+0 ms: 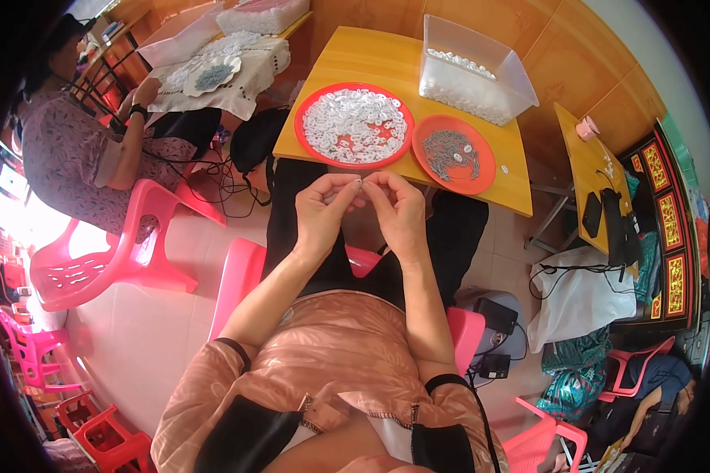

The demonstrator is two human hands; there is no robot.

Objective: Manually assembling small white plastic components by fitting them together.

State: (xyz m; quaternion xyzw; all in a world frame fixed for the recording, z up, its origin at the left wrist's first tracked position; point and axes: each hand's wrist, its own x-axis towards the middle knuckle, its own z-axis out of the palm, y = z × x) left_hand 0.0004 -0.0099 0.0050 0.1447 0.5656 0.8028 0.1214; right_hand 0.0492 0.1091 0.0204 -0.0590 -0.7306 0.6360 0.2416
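The pinching hands (321, 214) (401, 217) mostly hide a tiny whitish piece (360, 180).

There are the wearer's two bare hands (321, 217), one seated co-worker (75, 154), two round trays (467, 187), three clear plastic bins (506, 65), and, the rim being blurred, perhaps five pink plastic chairs (138, 209).

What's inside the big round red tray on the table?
The red tray holds many small white pieces, spread in a loose heap. Patches of its red bottom show between them. Where the pieces lie thickest, they cover whatever is beneath, so I can't see that.
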